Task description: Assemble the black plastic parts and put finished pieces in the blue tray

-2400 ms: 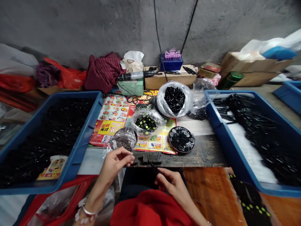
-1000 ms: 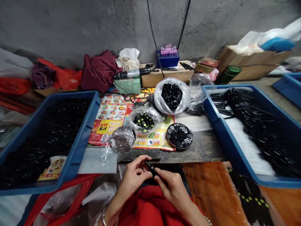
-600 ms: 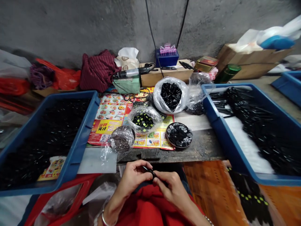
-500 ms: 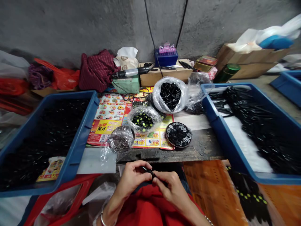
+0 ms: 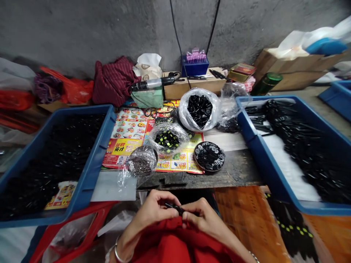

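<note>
Low over my lap, just in front of the bench edge, my left hand (image 5: 157, 209) and my right hand (image 5: 202, 213) meet on a slim black plastic piece (image 5: 174, 208). The left thumb and fingers pinch one side of it, while the right fingertips grip the other end. Its exact kind is too small to tell and the fingers partly cover it. Beyond the hands stands a round dish of flat black pieces (image 5: 209, 156). A plastic-lined dish of small metal parts (image 5: 141, 164) is left of it. Behind them, a clear bag (image 5: 167, 140) holds black pieces with yellow-green dots.
Blue bins of black parts flank the bench: left bin (image 5: 94, 160) and right bin (image 5: 259, 160). A bag of black pieces (image 5: 200, 111) stands at the back. An electric screwdriver-like tool (image 5: 153, 84) lies on a green box (image 5: 148, 98). A red stool (image 5: 90, 233) is lower left.
Both hands have shifted slightly, staying together on the black piece. The piece is turned a little and more of it shows between the fingers. The camera view has moved slightly.
</note>
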A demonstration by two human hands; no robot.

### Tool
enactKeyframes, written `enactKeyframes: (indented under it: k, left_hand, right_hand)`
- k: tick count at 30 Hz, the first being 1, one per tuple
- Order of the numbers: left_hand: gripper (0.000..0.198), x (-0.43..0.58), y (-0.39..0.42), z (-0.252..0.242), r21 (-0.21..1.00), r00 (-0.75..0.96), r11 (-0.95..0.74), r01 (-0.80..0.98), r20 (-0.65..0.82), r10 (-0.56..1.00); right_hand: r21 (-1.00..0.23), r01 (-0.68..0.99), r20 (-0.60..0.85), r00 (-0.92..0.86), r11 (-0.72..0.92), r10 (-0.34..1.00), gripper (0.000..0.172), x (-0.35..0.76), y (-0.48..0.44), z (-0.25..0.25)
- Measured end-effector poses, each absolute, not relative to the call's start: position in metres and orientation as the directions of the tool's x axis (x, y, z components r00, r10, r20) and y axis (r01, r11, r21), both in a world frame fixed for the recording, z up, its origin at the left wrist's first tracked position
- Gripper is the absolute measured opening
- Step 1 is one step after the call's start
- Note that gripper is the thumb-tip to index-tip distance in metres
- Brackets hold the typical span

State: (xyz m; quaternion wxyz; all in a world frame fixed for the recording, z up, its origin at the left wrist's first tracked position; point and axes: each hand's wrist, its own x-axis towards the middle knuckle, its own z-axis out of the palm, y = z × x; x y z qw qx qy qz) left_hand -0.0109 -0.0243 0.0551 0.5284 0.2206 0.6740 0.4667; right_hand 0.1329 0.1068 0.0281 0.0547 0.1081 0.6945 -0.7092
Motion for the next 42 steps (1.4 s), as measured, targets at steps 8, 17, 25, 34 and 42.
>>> enactKeyframes:
  k: [8, 17, 25, 34, 42]
  left_hand:
    - [0.018, -0.007, -0.026, 0.05, 0.871, -0.405, 0.463, -0.164, -0.488, 0.773]
    - [0.016, -0.008, -0.026, 0.05, 0.879, -0.425, 0.47, -0.08, -0.456, 0.782]
    - [0.029, -0.021, -0.033, 0.061, 0.876, -0.069, 0.359, 0.322, -0.356, 0.932]
    - [0.022, -0.021, -0.028, 0.053, 0.889, -0.129, 0.258, 0.379, -0.225, 0.966]
    - [0.024, -0.021, -0.03, 0.052, 0.879, -0.241, 0.329, 0.344, -0.257, 0.936]
  right_hand:
    - [-0.968, 0.25, -0.25, -0.965, -0.017, 0.075, 0.035, 0.132, 0.104, 0.031]
    - [-0.958, 0.288, -0.287, -0.954, 0.0, 0.092, 0.03, 0.13, 0.102, 0.028]
    - [-0.916, 0.375, -0.35, -0.921, -0.145, -0.168, 0.04, 0.135, 0.115, 0.024]
    - [-0.894, 0.394, -0.385, -0.919, -0.213, -0.083, 0.047, 0.139, 0.115, 0.018]
    - [-0.837, 0.471, -0.469, -0.88, -0.279, -0.078, 0.053, 0.137, 0.117, 0.015]
